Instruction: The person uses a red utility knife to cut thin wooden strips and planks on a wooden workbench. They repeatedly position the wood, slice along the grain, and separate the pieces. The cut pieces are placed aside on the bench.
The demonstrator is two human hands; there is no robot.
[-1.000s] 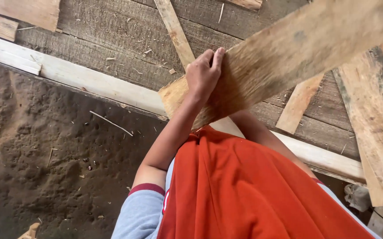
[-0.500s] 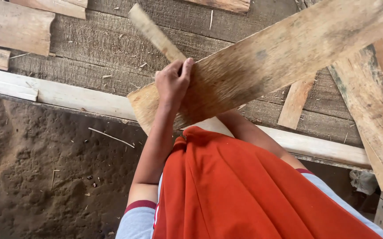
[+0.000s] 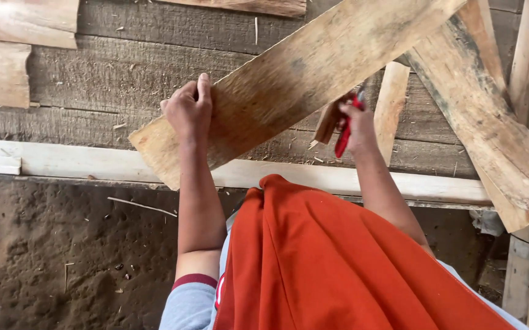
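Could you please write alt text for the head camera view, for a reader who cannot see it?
A person's left hand presses on the low end of a slanted wooden plank, while the right hand holds a red-handled tool at its lower edge. Below are a pale wooden beam, dirt ground and an orange cloth.

Your left hand (image 3: 188, 113) presses on slanted plank (image 3: 313, 79); right hand (image 3: 357, 125) w/ red-handled tool (image 3: 344, 137) at plank's lower edge
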